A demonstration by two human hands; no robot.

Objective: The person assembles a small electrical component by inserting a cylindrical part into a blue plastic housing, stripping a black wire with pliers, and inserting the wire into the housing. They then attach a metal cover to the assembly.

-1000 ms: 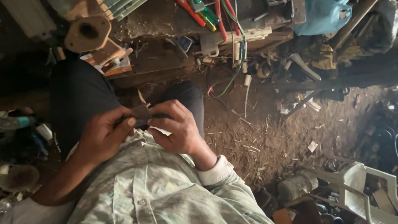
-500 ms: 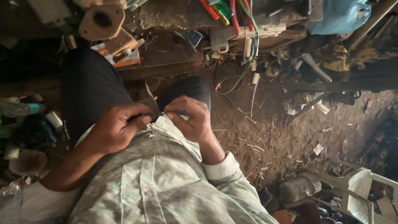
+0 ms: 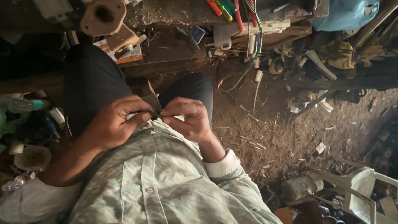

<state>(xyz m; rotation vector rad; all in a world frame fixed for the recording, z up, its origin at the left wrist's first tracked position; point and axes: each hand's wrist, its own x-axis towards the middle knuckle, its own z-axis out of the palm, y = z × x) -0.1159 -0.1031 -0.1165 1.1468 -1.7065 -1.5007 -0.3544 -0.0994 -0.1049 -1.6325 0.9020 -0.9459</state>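
Hands meet over lap | left hand (image 3: 114, 124) and right hand (image 3: 186, 118) both pinch a small dark flat piece (image 3: 152, 101), grip narrow, fingertips close for fine work | piece held above shirt hem (image 3: 166, 128), between knees | dirt floor (image 3: 282, 137) littered.

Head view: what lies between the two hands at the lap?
A small dark flat piece, pinched by left hand and right hand; seen in the head view.

Wires (image 3: 248, 45) – white chair (image 3: 360, 191)
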